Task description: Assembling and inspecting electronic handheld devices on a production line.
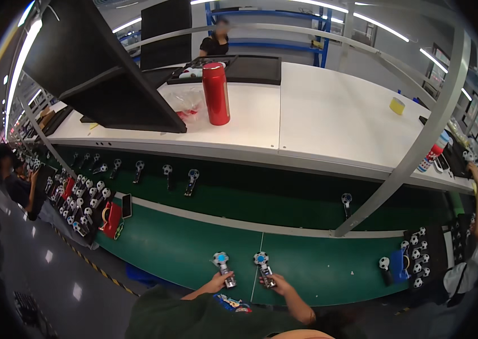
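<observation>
My left hand point(217, 282) is closed round the metallic handle of a handheld device point(221, 259). Its round head has a black-and-white soccer-ball pattern and a blue centre. A second soccer-ball device point(261, 259) of the same look is gripped by its handle in my right hand point(279, 284). Both stand heads away from me, side by side and apart, over the green work surface point(182, 243). The fingers partly hide both handles.
Beyond a pale rail, a dark green belt point(261, 203) carries several similar devices. Trays of them point(83, 203) fill the left; more point(417, 254) lie right. A red bottle point(215, 96) stands on the white shelf point(329, 113). A slanted post point(408, 164) rises at right. Other people work nearby.
</observation>
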Motion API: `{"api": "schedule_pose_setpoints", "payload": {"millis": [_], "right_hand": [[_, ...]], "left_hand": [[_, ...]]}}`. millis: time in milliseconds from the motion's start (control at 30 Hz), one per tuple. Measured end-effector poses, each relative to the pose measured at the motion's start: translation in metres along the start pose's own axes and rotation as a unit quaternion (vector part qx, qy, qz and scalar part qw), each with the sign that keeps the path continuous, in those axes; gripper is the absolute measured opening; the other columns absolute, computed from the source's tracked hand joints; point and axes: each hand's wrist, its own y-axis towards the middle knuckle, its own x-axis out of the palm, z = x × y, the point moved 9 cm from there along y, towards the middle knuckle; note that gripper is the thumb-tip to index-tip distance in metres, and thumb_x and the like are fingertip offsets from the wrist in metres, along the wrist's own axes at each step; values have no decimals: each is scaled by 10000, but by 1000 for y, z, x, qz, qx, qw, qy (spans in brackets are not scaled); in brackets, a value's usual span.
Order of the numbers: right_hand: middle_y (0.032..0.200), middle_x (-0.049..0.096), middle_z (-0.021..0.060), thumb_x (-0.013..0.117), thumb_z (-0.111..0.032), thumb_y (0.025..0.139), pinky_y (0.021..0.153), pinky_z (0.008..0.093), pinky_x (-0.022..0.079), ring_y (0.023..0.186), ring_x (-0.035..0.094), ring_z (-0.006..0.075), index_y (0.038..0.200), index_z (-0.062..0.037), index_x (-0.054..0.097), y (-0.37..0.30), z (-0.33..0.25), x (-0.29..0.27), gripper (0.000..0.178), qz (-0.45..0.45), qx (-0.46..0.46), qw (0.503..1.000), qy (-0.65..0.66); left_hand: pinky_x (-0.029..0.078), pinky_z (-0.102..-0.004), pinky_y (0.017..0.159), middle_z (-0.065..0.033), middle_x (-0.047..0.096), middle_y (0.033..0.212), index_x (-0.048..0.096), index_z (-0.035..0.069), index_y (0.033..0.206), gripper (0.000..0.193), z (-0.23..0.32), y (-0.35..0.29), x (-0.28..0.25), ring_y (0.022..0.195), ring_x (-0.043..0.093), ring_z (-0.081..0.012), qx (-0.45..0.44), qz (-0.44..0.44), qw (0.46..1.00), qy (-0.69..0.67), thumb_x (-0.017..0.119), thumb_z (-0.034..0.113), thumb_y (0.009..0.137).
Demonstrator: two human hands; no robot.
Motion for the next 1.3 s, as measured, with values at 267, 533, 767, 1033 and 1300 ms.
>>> {"api": "schedule_pose_setpoints", "payload": {"millis": [267, 533, 767, 1033, 1300], "right_hand": [[1017, 640, 152, 587, -124, 816, 672, 242, 498, 803, 642, 204, 1057, 14, 555, -33, -12, -7, 279, 161, -40, 978, -124], [932, 650, 54, 609, -251, 818, 650, 202, 415, 779, 574, 113, 965, -36, 626, 7, 4, -15, 260, 119, 18, 958, -258], [1023, 643, 85, 583, -189, 845, 844, 240, 421, 917, 587, 150, 1038, 4, 616, 58, -61, 52, 275, -10, 60, 992, -110], [1038, 640, 139, 571, -114, 844, 878, 272, 452, 936, 616, 193, 1078, 65, 570, 107, -89, 50, 295, -93, 56, 994, 6], [949, 633, 140, 608, -88, 816, 744, 286, 500, 839, 620, 205, 1039, 52, 554, 100, -71, 25, 269, 22, -23, 999, -34]], "left_hand": [[485, -286, 689, -96, 628, 885, 559, -15, 1042, 481, -36, 71, -6, 760, 600, -184, -38, -20, 948, 315, 724, 328, 747], [463, -224, 698, -83, 637, 868, 597, 3, 1010, 530, 1, 82, 6, 755, 597, -150, -2, -15, 945, 326, 737, 423, 719], [447, -214, 645, -49, 617, 857, 588, 15, 1017, 475, 83, 64, 70, 722, 550, -102, -14, -138, 887, 440, 670, 422, 784], [483, -216, 670, -94, 643, 860, 554, -42, 1038, 498, 93, 84, 95, 750, 618, -137, 1, -81, 971, 226, 775, 255, 704], [490, -237, 643, -128, 633, 882, 535, -83, 1063, 506, 76, 87, 85, 735, 610, -162, 32, -15, 966, 254, 723, 251, 732]]}}
